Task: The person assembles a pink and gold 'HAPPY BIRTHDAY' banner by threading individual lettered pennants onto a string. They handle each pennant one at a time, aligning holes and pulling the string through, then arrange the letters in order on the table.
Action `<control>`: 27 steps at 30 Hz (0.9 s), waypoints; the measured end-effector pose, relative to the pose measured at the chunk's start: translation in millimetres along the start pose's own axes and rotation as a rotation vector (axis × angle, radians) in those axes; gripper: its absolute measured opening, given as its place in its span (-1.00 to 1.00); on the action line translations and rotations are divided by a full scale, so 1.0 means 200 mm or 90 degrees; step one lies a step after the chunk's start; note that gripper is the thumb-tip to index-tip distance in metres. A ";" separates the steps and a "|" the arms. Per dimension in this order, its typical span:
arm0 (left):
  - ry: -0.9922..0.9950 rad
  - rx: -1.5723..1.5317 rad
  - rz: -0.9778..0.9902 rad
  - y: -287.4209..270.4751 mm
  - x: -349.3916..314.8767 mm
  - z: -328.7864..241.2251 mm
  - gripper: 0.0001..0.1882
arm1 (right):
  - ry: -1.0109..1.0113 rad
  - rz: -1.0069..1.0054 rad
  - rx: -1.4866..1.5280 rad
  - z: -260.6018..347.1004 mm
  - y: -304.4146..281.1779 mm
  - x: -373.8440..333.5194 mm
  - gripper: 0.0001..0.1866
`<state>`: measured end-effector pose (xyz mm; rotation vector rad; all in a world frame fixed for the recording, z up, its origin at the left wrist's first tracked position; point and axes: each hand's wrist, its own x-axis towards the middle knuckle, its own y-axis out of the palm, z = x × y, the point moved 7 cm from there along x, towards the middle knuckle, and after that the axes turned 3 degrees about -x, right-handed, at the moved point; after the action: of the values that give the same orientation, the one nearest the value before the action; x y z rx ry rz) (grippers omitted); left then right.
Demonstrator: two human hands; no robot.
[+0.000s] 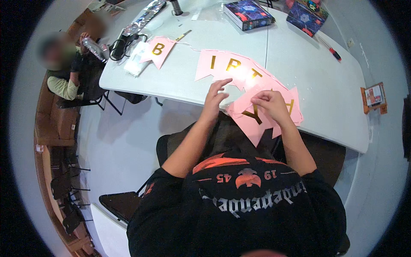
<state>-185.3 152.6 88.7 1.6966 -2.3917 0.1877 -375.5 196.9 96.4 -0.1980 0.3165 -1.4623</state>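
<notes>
Pink paper pennant (pixel 252 118) hung over the white table (pixel 325 85) edge, near me, so I could work it | right hand (pixel 270 105) pinched its top, left hand (pixel 215 97) loosely spread, steadying its corner | 2 dark patterned boxes (pixel 248 13) at far edge | orange card (pixel 373 97) on floor, right.

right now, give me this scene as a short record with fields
left hand: left hand open, fingertips on the pink flags
right hand: right hand pinching the near flag
near flag: hangs over the edge of the white table
lone flag: single flag lies apart, far left
far edge: two patterned boxes
other: a seated person at left
</notes>
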 end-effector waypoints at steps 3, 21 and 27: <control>-0.264 -0.029 0.113 0.11 0.03 0.09 -0.64 | 0.023 0.035 -0.030 0.02 0.06 0.00 -0.86; -0.139 -0.040 0.061 0.22 -0.01 -0.06 -0.71 | 0.036 -0.060 0.360 0.08 0.08 -0.04 -0.75; -0.122 -0.037 0.058 0.23 -0.01 -0.07 -0.72 | 0.036 -0.041 0.364 0.08 0.07 -0.05 -0.67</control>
<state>-225.8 172.6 101.7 1.6494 -2.5852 -0.0323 -357.5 207.9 107.6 0.2961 -0.0710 -1.5656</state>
